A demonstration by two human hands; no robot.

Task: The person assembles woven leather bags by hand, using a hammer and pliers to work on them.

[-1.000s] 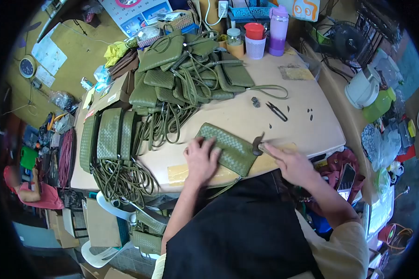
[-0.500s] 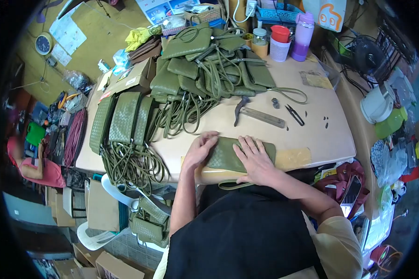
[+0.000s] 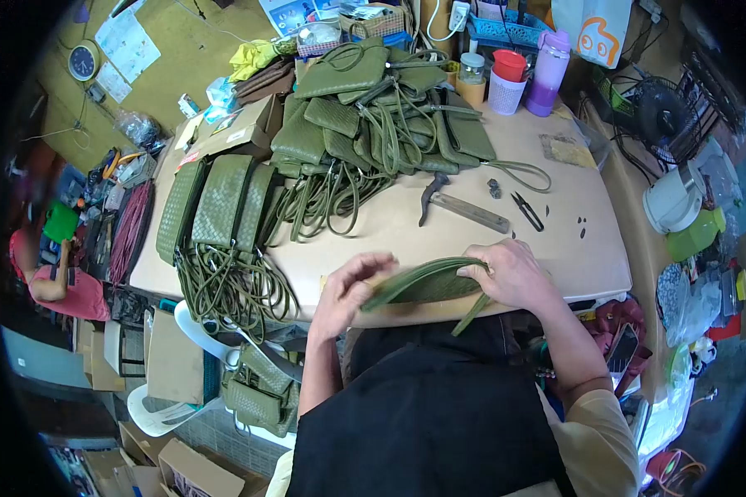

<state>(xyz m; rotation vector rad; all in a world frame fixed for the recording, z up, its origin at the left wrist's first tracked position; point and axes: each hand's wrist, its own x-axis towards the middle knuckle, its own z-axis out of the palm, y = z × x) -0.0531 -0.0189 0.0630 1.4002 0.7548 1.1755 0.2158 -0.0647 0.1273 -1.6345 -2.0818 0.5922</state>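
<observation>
A flat olive-green pouch (image 3: 439, 287) is lifted and bowed above the table's front edge, its zip-side edge turned up toward me. My right hand (image 3: 512, 273) is closed on its right end, thumb on top, and a short green strap (image 3: 471, 316) dangles below that hand. At the pouch's left end, my left hand (image 3: 344, 291) is held with thumb and fingers apart, the fingertips blurred by motion. Beyond the hands lie a hammer (image 3: 464, 207) with a flat wooden handle and black thread snips (image 3: 527, 212).
A heap of green pouches (image 3: 331, 124) with straps fills the table's back. Stacked woven pouches (image 3: 220, 203) stand left, their straps (image 3: 236, 290) hanging over the edge. A purple bottle (image 3: 549, 74) and cups (image 3: 506, 83) stand at the back. A person in pink (image 3: 66, 290) is far left.
The pouch was flat on the table under my right palm; now its edge is raised and bent. My right hand has moved right and gripped its end. The view has shifted slightly.
</observation>
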